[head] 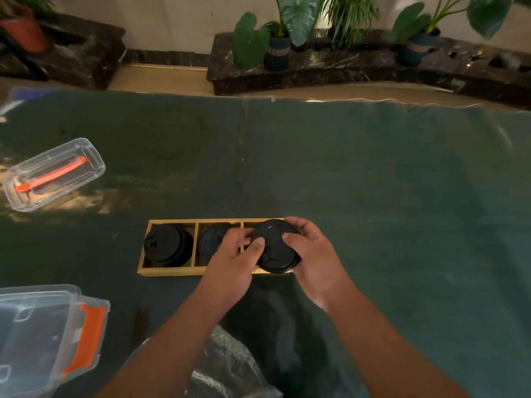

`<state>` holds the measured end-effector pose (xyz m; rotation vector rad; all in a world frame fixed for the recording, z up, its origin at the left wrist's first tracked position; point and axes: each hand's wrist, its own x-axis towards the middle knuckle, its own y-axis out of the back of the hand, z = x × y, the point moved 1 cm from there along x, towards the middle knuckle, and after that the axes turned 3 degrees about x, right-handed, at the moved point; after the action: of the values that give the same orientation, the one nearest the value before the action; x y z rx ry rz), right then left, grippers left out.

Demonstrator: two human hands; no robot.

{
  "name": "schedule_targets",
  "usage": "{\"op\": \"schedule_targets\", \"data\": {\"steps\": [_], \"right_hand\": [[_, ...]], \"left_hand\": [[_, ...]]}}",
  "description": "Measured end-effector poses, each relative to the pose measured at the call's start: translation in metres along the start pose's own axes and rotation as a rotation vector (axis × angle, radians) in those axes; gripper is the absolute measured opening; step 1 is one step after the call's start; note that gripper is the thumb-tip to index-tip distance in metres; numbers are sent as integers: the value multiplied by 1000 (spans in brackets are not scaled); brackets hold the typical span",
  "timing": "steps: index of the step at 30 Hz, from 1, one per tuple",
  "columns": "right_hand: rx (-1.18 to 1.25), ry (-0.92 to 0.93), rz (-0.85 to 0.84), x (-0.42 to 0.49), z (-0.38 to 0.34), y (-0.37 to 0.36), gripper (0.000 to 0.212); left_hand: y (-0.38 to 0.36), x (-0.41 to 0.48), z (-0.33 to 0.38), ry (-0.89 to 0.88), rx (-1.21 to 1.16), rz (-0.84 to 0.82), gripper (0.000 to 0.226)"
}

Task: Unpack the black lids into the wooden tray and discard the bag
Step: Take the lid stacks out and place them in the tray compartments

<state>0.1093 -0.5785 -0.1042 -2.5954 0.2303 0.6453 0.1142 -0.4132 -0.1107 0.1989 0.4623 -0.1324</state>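
I've got both hands on a stack of black lids (275,246) over the right end compartment of the wooden tray (169,270). Right hand (311,259) fingers curl snug around its far and near rim; left hand (234,261) thumb presses its top. Left and middle compartments hold lids. The clear bag (230,366) lies crumpled on the tabletop (373,182) near me.
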Motion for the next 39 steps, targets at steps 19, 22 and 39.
{"op": "schedule_targets", "data": {"steps": [19, 22, 39], "right_hand": [[-1311, 357, 120, 62, 25, 5, 24], [-1334, 347, 131, 69, 30, 5, 25], [-1495, 347, 167, 63, 37, 0, 31]], "left_hand": [[-15, 47, -9, -275, 1001, 256, 31], [-13, 52, -8, -277, 1053, 229, 35], [-10, 39, -8, -325, 1122, 217, 40]]}}
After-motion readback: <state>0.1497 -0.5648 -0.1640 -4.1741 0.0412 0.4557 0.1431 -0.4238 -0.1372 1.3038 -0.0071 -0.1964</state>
